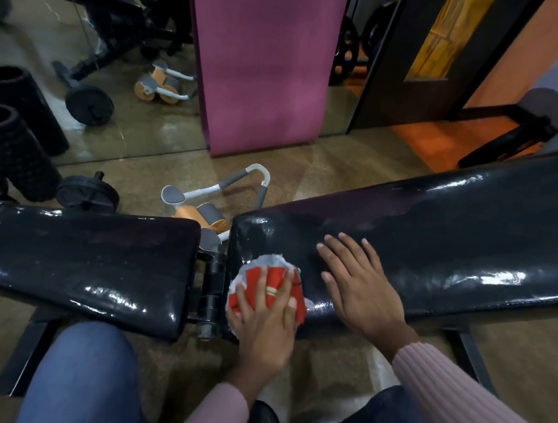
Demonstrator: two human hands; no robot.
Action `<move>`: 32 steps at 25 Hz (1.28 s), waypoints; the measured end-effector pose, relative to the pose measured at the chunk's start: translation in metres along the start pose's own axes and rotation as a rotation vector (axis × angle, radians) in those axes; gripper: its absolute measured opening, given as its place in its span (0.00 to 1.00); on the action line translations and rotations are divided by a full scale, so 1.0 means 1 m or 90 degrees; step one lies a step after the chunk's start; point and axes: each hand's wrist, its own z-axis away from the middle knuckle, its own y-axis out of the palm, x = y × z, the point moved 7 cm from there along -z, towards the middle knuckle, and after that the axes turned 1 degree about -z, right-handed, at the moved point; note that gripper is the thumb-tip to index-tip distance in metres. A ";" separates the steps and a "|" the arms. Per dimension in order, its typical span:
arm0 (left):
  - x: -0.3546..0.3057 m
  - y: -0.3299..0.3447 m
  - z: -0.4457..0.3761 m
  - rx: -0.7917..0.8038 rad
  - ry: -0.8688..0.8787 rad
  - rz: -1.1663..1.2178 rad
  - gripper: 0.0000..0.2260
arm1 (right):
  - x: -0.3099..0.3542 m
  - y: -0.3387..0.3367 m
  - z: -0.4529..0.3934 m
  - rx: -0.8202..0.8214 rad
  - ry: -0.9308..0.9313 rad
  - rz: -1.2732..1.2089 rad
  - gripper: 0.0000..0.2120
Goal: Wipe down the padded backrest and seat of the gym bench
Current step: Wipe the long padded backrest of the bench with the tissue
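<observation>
A black padded gym bench lies across the view: the flat seat (pixel 86 260) on the left and the inclined backrest (pixel 440 235) rising to the right. A red and white cloth (pixel 266 270) lies on the backrest's lower end near the hinge. My left hand (pixel 265 316) presses flat on the cloth with fingers spread. Just right of it, my right hand (pixel 355 288) rests flat on the backrest pad, fingers straight, holding nothing.
An orange and grey ab roller (pixel 209 204) lies on the floor behind the bench gap. Black foam rollers (pixel 12 145) and a weight plate (pixel 88 193) sit at left by a mirror. A purple mat (pixel 265 61) stands upright. My knees are in front of the bench.
</observation>
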 end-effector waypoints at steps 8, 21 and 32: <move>-0.037 -0.006 -0.038 -0.018 0.067 -0.027 0.26 | -0.001 0.001 -0.002 0.009 0.005 0.000 0.25; -0.036 -0.006 -0.036 -0.025 0.074 0.015 0.25 | 0.002 0.003 -0.002 0.036 -0.006 0.033 0.24; -0.034 0.010 0.004 -0.079 0.094 -0.013 0.27 | 0.002 0.006 0.000 0.039 -0.012 0.042 0.24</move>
